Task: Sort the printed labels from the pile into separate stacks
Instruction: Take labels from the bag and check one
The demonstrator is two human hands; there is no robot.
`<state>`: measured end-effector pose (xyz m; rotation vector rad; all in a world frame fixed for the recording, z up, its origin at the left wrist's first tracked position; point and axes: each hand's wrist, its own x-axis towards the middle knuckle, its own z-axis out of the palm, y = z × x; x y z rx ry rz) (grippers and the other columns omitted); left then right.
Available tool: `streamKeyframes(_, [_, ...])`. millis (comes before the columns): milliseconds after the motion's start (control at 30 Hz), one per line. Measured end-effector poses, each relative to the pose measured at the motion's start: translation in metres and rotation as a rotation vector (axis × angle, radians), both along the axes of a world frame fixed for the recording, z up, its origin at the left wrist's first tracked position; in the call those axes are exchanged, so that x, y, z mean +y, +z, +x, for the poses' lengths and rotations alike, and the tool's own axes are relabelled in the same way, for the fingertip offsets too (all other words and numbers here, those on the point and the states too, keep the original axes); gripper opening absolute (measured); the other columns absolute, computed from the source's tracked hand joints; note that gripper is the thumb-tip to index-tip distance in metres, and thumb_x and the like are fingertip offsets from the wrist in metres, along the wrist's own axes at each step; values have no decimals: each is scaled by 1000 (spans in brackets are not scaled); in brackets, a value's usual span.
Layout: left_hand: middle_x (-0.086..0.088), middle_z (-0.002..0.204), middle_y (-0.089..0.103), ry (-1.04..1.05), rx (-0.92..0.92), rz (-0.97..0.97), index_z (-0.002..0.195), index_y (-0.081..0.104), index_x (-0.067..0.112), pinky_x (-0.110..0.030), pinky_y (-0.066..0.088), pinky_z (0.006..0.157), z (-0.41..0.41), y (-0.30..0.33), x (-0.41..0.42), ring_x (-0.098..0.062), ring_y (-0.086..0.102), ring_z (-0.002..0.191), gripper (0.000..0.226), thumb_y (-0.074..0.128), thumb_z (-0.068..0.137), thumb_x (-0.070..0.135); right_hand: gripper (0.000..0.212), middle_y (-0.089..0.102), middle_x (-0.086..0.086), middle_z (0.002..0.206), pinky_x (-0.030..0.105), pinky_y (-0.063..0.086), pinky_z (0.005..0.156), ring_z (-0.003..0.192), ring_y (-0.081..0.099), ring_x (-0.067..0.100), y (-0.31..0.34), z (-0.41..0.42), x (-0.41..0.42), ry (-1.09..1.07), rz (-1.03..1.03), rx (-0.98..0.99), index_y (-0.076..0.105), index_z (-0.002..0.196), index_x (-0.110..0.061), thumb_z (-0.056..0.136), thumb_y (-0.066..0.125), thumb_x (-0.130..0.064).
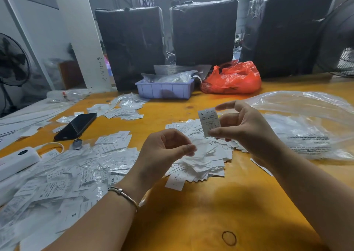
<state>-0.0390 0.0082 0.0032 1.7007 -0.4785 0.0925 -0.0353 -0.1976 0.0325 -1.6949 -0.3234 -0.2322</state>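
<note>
- The right hand (247, 128) pinches a single printed label (209, 122) between thumb and fingers, holding it upright above the table with an "S" showing at its top corner.
- The left hand (162, 151) hovers beside it, fingers loosely curled with thumb and forefinger nearly meeting; I cannot tell whether it holds anything.
- Directly beneath both hands lies the central pile of labels (201, 155) on the yellow table (220, 212).
- A wider spread of labels (67, 174), some marked "SX" and "S", lies to the left.
- Judged step: reading the size mark to classify this label.
- Next move likely calls for carrying it to the matching stack and releasing it flat.
</note>
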Motion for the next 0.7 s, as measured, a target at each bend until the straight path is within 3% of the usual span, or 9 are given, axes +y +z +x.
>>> streamKeyframes(167, [-6,80,77,11,-31,7,82,70,10,-17,53,64,-3,2,0,-20,74,76,8,77,79,14,6,72,8,76,15,41,49,62,56,9,-1,-1,-1,-21,33,-55,68,75,-8,78,73,-5])
streamKeyframes(267, [-5,80,77,9,-41,21,83,71,10,-17,53,64,-4,2,0,-19,74,76,8,77,80,14,14,71,10,75,16,44,54,64,57,10,2,-3,-1,-39,82,-115,67,68,-9,81,68,-5])
streamKeyframes(400, [-6,81,77,-4,-38,21,84,71,8,-14,51,63,-4,2,0,-19,74,76,8,77,79,12,7,72,15,76,23,50,53,61,67,21,4,-8,4,17,119,-218,63,80,6,78,70,4])
streamKeyframes(700, [-6,80,77,6,-47,13,82,71,9,-13,50,62,-4,2,0,-19,74,75,8,77,79,13,7,68,11,68,20,50,56,56,61,13,1,-9,4,15,52,-300,65,76,9,74,71,13])
